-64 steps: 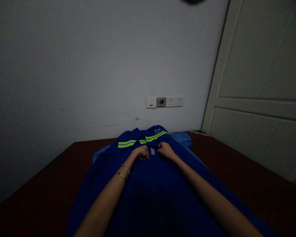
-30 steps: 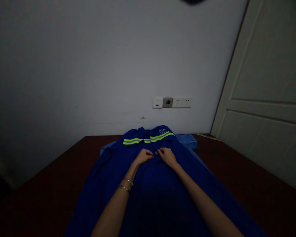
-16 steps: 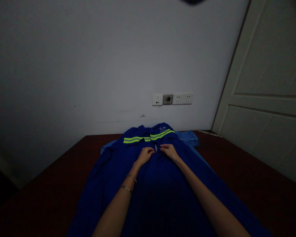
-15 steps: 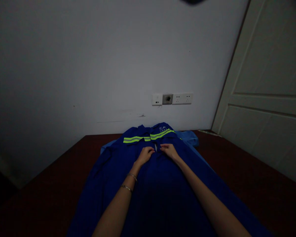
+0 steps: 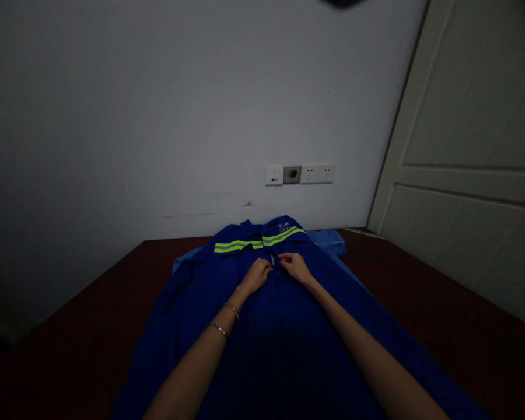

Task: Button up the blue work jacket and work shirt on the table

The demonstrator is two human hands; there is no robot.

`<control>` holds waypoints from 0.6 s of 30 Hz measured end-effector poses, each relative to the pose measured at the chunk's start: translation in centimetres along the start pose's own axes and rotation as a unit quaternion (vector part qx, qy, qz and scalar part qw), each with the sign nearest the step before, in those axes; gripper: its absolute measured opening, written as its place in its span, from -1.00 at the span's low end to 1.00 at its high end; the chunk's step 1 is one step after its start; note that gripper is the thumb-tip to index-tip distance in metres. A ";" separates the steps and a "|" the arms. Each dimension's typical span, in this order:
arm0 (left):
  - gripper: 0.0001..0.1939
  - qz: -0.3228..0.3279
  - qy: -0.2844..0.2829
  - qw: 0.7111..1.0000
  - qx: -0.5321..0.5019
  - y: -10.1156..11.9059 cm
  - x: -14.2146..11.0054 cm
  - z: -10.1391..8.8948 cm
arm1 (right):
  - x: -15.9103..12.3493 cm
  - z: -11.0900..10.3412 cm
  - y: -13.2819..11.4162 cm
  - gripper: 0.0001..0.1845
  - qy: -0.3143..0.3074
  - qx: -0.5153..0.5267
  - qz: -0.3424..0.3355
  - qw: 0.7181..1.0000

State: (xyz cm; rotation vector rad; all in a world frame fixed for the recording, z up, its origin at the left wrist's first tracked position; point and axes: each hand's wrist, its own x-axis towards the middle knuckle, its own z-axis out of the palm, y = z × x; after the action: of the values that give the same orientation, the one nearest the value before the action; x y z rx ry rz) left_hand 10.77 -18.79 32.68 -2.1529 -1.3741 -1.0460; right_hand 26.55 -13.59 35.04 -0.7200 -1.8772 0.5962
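Observation:
A dark blue work jacket point(image 5: 227, 280) lies spread out, its collar toward the wall. Yellow-green reflective stripes point(image 5: 282, 237) cross its chest, and white print shows above the one on the right. At the front opening, just below the stripes, my left hand point(image 5: 258, 273) is closed in a pinch on the jacket's left edge. My right hand point(image 5: 296, 267) has its fingertips together on the cloth across the opening. A small pale gap shows between the two hands. Whether a button or zip is in the fingers is too small to tell.
Light blue cloth point(image 5: 330, 240) sticks out from under the jacket on both sides. The dark red-brown tabletop point(image 5: 126, 280) meets a white wall with a row of sockets point(image 5: 317, 174). A pale panelled door point(image 5: 468, 140) stands at the right.
The whole view has shifted slightly, so everything sits a little further left. Both hands keep nearly the same place at the jacket's front opening.

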 end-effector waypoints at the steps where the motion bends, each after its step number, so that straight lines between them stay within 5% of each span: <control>1: -0.84 0.010 0.002 1.000 0.005 0.0 -0.1 -0.1 | 0.0 0.1 0.0 -0.66 0.003 -0.011 -0.009 1.000; 11: -0.83 0.048 0.069 0.996 0.027 0.5 -0.1 -0.6 | 0.5 0.0 -0.6 -0.67 -0.017 -0.081 -0.055 0.995; 18: -0.82 0.041 0.060 0.997 0.036 0.8 0.0 -1.0 | 1.2 0.0 -0.5 -0.68 -0.050 -0.063 -0.068 0.994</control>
State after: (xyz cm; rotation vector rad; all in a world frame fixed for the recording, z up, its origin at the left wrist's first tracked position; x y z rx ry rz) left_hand 11.10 -19.82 33.35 -2.0416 -1.2390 -1.0614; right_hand 26.07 -13.09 36.12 -0.6459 -2.0523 0.4365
